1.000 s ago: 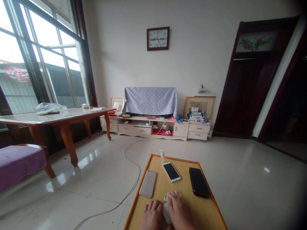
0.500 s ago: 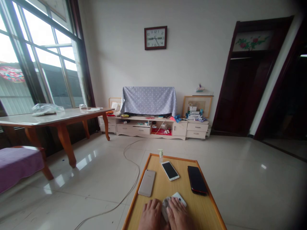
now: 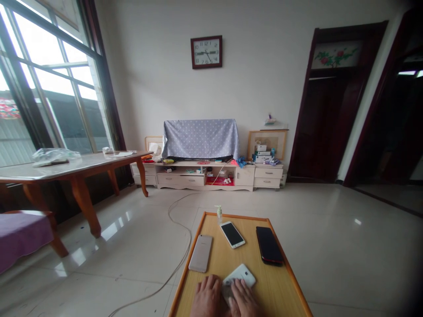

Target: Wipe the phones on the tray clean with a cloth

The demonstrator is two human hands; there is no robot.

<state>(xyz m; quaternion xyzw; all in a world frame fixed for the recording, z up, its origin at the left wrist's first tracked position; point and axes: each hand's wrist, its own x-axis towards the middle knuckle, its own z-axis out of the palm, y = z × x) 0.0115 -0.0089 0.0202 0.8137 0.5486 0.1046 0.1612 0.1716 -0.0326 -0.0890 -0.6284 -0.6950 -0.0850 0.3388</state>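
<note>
My left hand [image 3: 206, 296] lies flat on the small wooden table [image 3: 284, 295], fingers stretched out, right beside a white phone [image 3: 243, 274] that lies face down. My right hand [image 3: 243, 300] rests with fingers extended on a grey cloth [image 3: 226, 289] that covers the near end of that white phone. Farther up the table lie a pink-gold phone [image 3: 200, 259] face down, a white phone with a dark screen [image 3: 232, 234] and a black phone [image 3: 268, 251]. A small pump bottle [image 3: 219, 213] stands at the far edge.
A white cable [image 3: 172, 264] runs over the tiled floor left of the table. A long wooden table [image 3: 76, 169] and a purple-cushioned bench [image 3: 20, 233] stand on the left. A low cabinet [image 3: 211, 174] with a covered screen lines the far wall; dark doorways open on the right.
Both hands slid back toward me, and the face-down white phone has come out from under them. The view shifted slightly to the right.
</note>
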